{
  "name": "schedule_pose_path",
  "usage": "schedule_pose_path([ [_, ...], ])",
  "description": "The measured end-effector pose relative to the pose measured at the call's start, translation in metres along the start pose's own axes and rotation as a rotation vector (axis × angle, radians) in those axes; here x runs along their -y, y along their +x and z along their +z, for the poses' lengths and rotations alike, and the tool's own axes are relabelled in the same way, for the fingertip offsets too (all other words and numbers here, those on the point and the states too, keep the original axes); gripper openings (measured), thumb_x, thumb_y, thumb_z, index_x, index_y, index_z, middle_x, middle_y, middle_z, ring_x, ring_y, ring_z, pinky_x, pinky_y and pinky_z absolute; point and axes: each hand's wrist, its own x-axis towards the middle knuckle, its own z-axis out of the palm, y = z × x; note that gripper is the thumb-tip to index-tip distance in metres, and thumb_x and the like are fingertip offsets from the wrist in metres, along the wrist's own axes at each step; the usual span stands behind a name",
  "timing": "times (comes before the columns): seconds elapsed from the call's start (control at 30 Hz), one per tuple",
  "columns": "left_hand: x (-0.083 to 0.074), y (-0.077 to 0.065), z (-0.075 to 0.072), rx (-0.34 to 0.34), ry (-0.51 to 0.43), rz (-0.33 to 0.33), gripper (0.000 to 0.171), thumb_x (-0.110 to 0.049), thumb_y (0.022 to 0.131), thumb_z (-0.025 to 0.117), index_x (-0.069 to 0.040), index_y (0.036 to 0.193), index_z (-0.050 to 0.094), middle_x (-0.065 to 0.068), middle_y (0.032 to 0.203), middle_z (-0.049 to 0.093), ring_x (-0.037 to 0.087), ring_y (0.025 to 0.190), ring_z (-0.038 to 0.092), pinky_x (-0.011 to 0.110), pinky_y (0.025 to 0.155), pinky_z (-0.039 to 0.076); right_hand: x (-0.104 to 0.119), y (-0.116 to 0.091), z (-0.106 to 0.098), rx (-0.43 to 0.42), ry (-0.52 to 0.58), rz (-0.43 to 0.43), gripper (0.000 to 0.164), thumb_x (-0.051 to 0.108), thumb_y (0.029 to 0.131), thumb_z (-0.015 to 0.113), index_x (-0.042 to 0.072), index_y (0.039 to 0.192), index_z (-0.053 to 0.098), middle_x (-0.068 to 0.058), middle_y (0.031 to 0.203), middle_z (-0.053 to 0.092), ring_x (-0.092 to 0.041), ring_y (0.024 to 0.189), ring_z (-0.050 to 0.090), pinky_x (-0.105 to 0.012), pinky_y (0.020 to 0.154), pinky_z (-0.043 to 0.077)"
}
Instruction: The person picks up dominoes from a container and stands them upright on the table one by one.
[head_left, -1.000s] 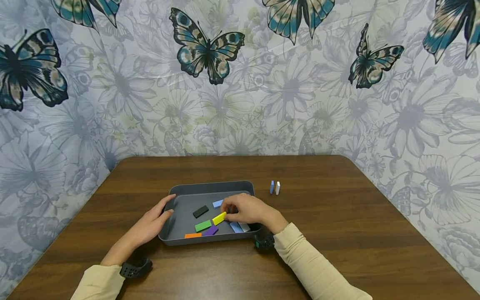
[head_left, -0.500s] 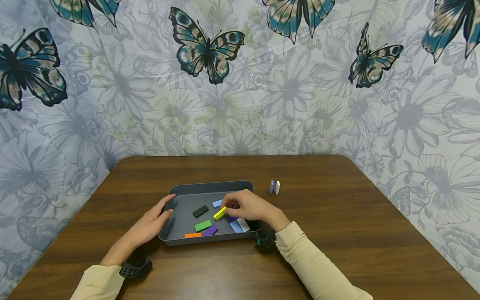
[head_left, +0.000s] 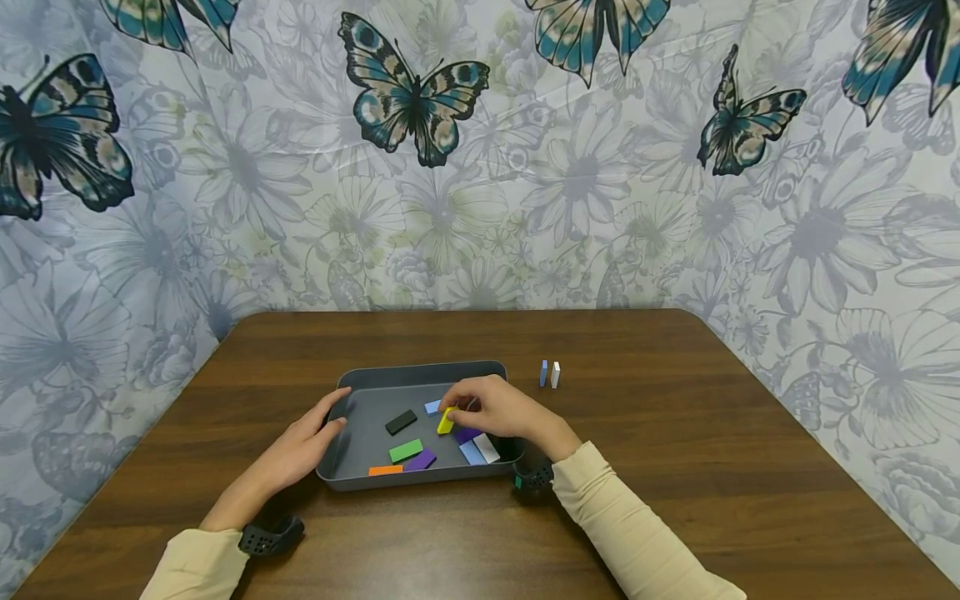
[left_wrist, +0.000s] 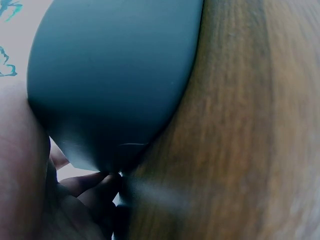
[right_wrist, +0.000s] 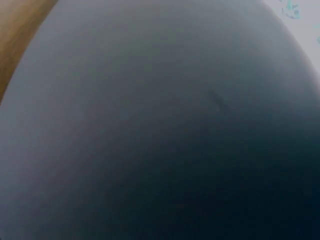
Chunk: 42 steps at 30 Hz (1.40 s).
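A shallow dark grey tray [head_left: 367,396] lies on the table. My left hand [head_left: 300,443] grips its left side, with the thumb and a finger at the rim; in the left wrist view, fingers [left_wrist: 102,192] touch the outer wall. Over the tray's right half, my right hand [head_left: 504,412] pinches a small yellow block [head_left: 446,422], now tilted steeply. Around it in the tray lie black [head_left: 401,422], green [head_left: 406,451], orange [head_left: 386,471], purple [head_left: 420,460], light blue [head_left: 472,453] and white [head_left: 487,448] blocks. Another purple block [head_left: 467,435] is partly covered by my right hand.
Beyond the tray's right corner, a blue block [head_left: 543,373] and a white block [head_left: 555,375] stand upright side by side on the wooden table [head_left: 645,417]. A butterfly-print cloth [head_left: 480,208] hangs behind. The tray wall [right_wrist: 150,100] fills the right wrist view.
My right hand has lifted the yellow block slightly and turned it from lying slanted to nearly upright, uncovering the purple, light blue and white blocks. The left hand stays on the tray.
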Motion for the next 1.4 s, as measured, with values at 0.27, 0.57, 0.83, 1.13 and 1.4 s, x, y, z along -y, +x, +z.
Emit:
schedule_pose_path([
  [0.27,-0.0011,-0.0009,-0.0006,0.005,-0.003,-0.003,0.058,-0.028,0.111,0.041,-0.011,0.164,0.022,0.026,0.168,0.019,0.051,0.152,0.025,0.071,0.116,0.026,-0.0009,-0.0011,-0.0018,-0.026,0.030,-0.030,0.015,0.013,0.100,0.068,0.009,0.113,0.075,-0.002,0.111,0.075,-0.005,0.090,0.067,-0.020,0.083,0.057],
  [0.57,0.0003,-0.0018,-0.0009,0.007,-0.005,0.004,0.058,-0.028,0.111,0.041,-0.011,0.164,0.022,0.026,0.168,0.019,0.051,0.152,0.024,0.071,0.116,0.026,-0.0029,-0.0017,0.0009,-0.036,0.041,-0.017,0.015,0.012,0.100,0.068,0.009,0.113,0.075,-0.002,0.110,0.075,-0.007,0.095,0.070,-0.020,0.086,0.057],
  [0.83,0.0042,-0.0023,-0.0022,0.008,-0.007,0.013,0.058,-0.028,0.111,0.041,-0.011,0.164,0.022,0.027,0.168,0.019,0.051,0.152,0.025,0.072,0.116,0.027,-0.0025,-0.0009,0.0043,-0.046,0.071,0.007,0.010,0.011,0.096,0.074,0.009,0.105,0.074,-0.002,0.106,0.075,-0.008,0.095,0.073,-0.018,0.084,0.057],
  [1.13,0.0043,-0.0029,-0.0021,0.006,0.007,0.021,0.058,-0.029,0.111,0.041,-0.011,0.164,0.022,0.027,0.168,0.020,0.051,0.151,0.026,0.072,0.115,0.028,-0.0019,-0.0008,0.0048,-0.052,0.065,0.019,0.009,0.012,0.094,0.076,0.010,0.103,0.074,0.000,0.104,0.074,-0.007,0.095,0.073,-0.018,0.085,0.057],
  [1.4,0.0043,-0.0020,-0.0017,0.003,0.004,0.016,0.058,-0.029,0.112,0.041,-0.011,0.164,0.022,0.026,0.168,0.020,0.051,0.152,0.025,0.072,0.116,0.027,-0.0014,-0.0013,0.0020,-0.056,0.083,-0.023,0.016,0.008,0.095,0.074,0.004,0.110,0.072,-0.006,0.110,0.075,-0.016,0.102,0.074,-0.022,0.089,0.058],
])
